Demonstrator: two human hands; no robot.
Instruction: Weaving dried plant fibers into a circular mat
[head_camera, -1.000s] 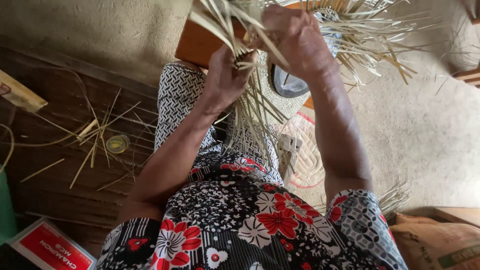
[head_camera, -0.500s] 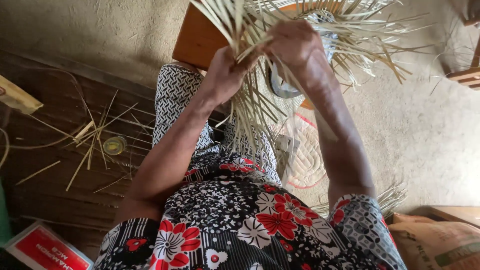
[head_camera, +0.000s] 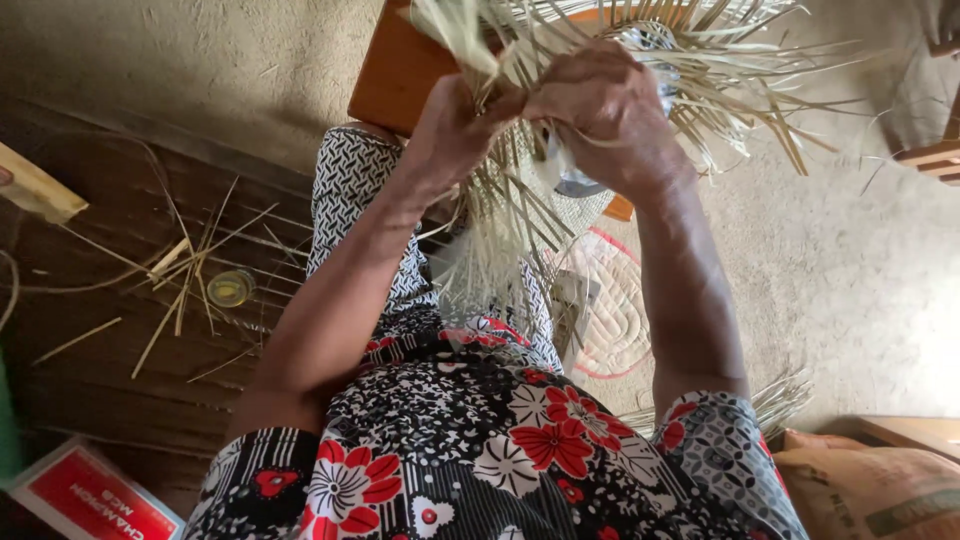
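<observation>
A half-woven piece of pale straw strips (head_camera: 690, 60) fans out at the top of the head view, with long loose strands (head_camera: 500, 240) hanging down over my lap. My left hand (head_camera: 455, 125) pinches a few strips at the left of the weave. My right hand (head_camera: 600, 110) is closed around the strips just beside it, the two hands nearly touching. An orange-brown wooden board (head_camera: 395, 70) lies under the weave. My patterned black, white and red dress (head_camera: 480, 450) fills the bottom of the view.
Loose straw pieces (head_camera: 190, 270) and a small yellowish round lid (head_camera: 231, 288) lie on the dark wooden planks at left. A red and white box (head_camera: 95, 495) sits at bottom left. A tan sack (head_camera: 870, 490) is at bottom right, a quilted mat (head_camera: 610, 310) below the weave.
Both hands have shifted slightly left and closer together on the straw. The weave has turned a little, and the view has tilted slightly.
</observation>
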